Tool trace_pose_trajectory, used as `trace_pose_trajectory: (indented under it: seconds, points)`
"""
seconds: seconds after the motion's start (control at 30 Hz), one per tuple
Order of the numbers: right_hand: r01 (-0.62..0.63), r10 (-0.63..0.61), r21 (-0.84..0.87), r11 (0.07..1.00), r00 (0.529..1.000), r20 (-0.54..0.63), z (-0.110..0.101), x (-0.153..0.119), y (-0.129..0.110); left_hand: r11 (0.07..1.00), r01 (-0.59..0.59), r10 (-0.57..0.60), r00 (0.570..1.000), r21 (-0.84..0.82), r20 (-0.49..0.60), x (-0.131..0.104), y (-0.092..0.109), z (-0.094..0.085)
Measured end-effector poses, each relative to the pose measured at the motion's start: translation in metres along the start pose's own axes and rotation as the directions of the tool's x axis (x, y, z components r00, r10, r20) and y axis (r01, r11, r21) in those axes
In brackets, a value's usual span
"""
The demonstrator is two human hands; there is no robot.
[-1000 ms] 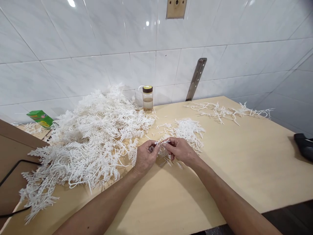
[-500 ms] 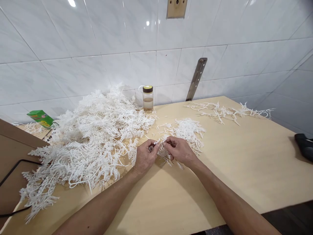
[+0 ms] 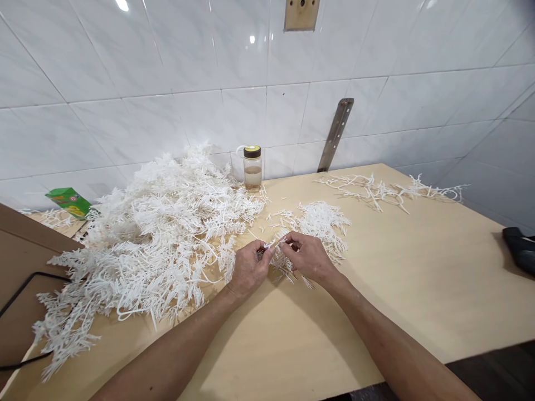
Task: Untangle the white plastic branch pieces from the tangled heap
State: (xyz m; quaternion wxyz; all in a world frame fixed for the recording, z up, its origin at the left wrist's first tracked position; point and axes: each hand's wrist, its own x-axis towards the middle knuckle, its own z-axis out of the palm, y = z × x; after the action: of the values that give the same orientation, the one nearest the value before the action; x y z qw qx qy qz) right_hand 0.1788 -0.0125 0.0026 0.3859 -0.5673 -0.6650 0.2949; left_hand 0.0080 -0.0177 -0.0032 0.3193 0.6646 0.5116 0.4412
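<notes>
My left hand (image 3: 247, 269) and my right hand (image 3: 308, 256) meet near the middle of the wooden table (image 3: 401, 278), fingertips pinched on a small white plastic sprig (image 3: 275, 243) held between them. A big heap of white branched plastic pieces (image 3: 154, 234) lies to the left of my left hand. A smaller pile of short white pieces (image 3: 320, 220) sits just behind my right hand. What the left fingers hold besides the sprig is too small to tell.
A clear jar with a dark lid (image 3: 252, 166) stands at the wall. Long white stems (image 3: 388, 188) lie at the far right. A green carton (image 3: 70, 201) and cardboard with a black cable (image 3: 20, 289) are at left. A dark object (image 3: 519, 249) lies at the right edge.
Both hands stay in place; the fingers shift slightly on the small white sprig between them. Nothing else has moved.
</notes>
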Motion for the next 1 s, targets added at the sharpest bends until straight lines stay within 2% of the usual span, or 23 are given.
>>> trace_pose_trajectory:
  seconds: [0.13, 0.23, 0.3, 0.43, 0.53, 0.6, 0.7, 0.87, 0.93, 1.0]
  points:
    - [0.165, -0.18, -0.174, 0.971, 0.981, -0.076, 0.006, 0.0, 0.003, 0.999, 0.038, -0.038, 0.998, 0.004, 0.047, 0.001, 0.0, 0.0]
    - [0.288, -0.327, -0.279, 0.916, 0.939, -0.104, 0.008, 0.001, 0.005, 0.997, 0.08, -0.079, 0.995, -0.012, 0.062, 0.001, -0.002, 0.0]
    - [0.304, -0.377, -0.337, 0.891, 0.909, -0.177, 0.005, 0.003, 0.008, 0.993, 0.108, -0.105, 0.993, -0.037, 0.062, 0.001, -0.004, 0.001]
    - [0.193, -0.315, -0.345, 0.919, 0.884, -0.346, -0.007, 0.008, 0.017, 0.988, 0.119, -0.115, 0.993, -0.102, 0.039, 0.0, -0.006, 0.003]
    - [0.071, -0.16, -0.245, 0.967, 0.917, -0.366, -0.013, 0.007, 0.015, 0.985, 0.099, -0.103, 0.995, -0.14, -0.021, 0.0, -0.007, 0.003]
    - [-0.003, -0.029, -0.108, 0.994, 0.955, -0.295, -0.014, 0.005, 0.009, 0.99, 0.056, -0.064, 0.996, -0.132, -0.064, 0.0, -0.008, 0.003]
    - [-0.069, 0.078, 0.102, 0.992, 0.993, -0.086, -0.01, 0.002, 0.002, 0.997, -0.034, 0.028, 0.996, -0.071, -0.088, -0.001, -0.009, 0.002]
    - [-0.127, 0.076, 0.274, 0.953, 0.979, 0.189, 0.0, 0.001, 0.003, 0.995, -0.091, 0.086, 0.99, -0.035, -0.11, -0.002, -0.007, 0.002]
    - [-0.149, 0.075, 0.312, 0.938, 0.969, 0.236, 0.001, 0.001, 0.005, 0.996, -0.087, 0.083, 0.991, -0.036, -0.107, -0.002, -0.007, 0.002]
    - [-0.165, 0.09, 0.327, 0.93, 0.968, 0.233, 0.001, 0.0, 0.005, 0.996, -0.073, 0.068, 0.992, -0.043, -0.105, -0.002, -0.008, 0.003]
